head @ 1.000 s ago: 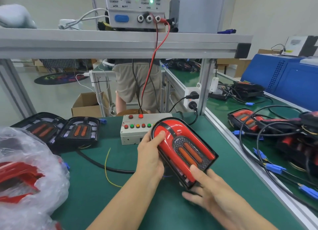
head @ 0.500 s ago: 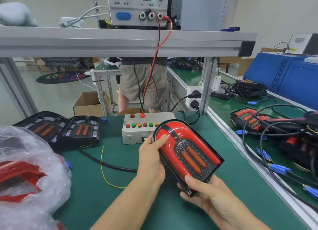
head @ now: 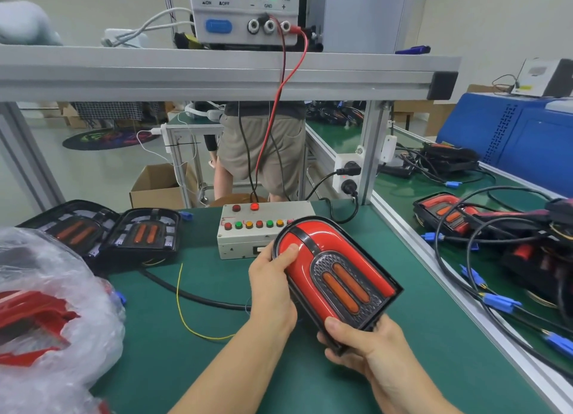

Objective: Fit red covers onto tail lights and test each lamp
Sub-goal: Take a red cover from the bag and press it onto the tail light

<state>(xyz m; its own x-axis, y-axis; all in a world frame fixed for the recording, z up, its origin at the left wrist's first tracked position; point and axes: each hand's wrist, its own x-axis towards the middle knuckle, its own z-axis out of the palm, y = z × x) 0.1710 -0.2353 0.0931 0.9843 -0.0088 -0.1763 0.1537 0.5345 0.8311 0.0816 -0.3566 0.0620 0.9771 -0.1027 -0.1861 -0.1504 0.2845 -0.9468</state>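
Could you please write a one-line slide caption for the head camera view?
Both hands, left hand and right hand, hold a red-covered tail light over the green bench, near the button test box.

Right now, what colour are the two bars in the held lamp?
Orange bars, set in a dark textured panel; head view.

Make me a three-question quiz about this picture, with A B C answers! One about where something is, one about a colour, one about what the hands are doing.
1. Where is the button box?
A. behind the held lamp
B. on the upper shelf
C. in the plastic bag

2. What colour is the held lamp's cover?
A. blue
B. red
C. white

3. How is the tail light held?
A. by both hands
B. by one hand
C. lying untouched

Answers: 1 A, it sits on the green mat past the lamp. 2 B, glossy red. 3 A, left hand and right hand grip it.
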